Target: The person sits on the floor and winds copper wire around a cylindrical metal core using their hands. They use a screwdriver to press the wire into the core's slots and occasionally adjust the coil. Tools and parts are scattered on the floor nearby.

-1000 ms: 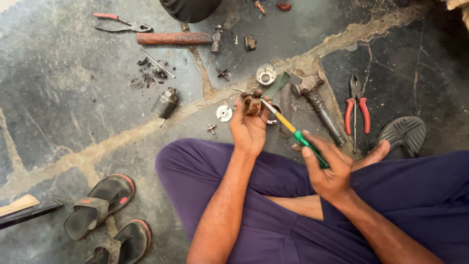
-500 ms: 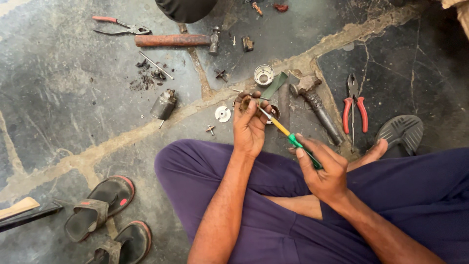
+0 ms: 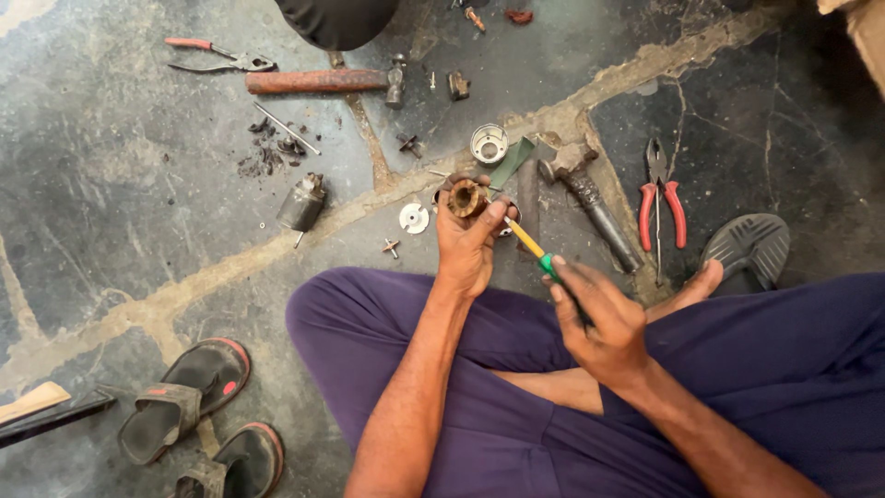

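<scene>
A person sits cross-legged on a cracked stone floor (image 3: 111,231), purple trousers filling the lower frame. Around the knees lie a pair of sandals (image 3: 198,406), a hammer (image 3: 318,81), a second hammer with a dark grip (image 3: 590,198), red-handled pliers (image 3: 662,198) and a small grey motor body (image 3: 301,205). The left hand (image 3: 468,244) is closed around a small round, rusty-brown part (image 3: 466,196), perhaps a motor rotor, though its face is too small to tell for sure; it is held up just above the floor, in front of the left knee. The right hand (image 3: 599,318) grips the green handle of a screwdriver (image 3: 537,255), whose yellow shaft slants up so the tip meets the part by the left thumb. To work well here, the tip probably needs to sit squarely on the part, the left fingers kept clear of its line, and pressure kept light so it does not slip. A little metal cup (image 3: 489,143) and a washer-like disc (image 3: 414,218) rest nearby.
</scene>
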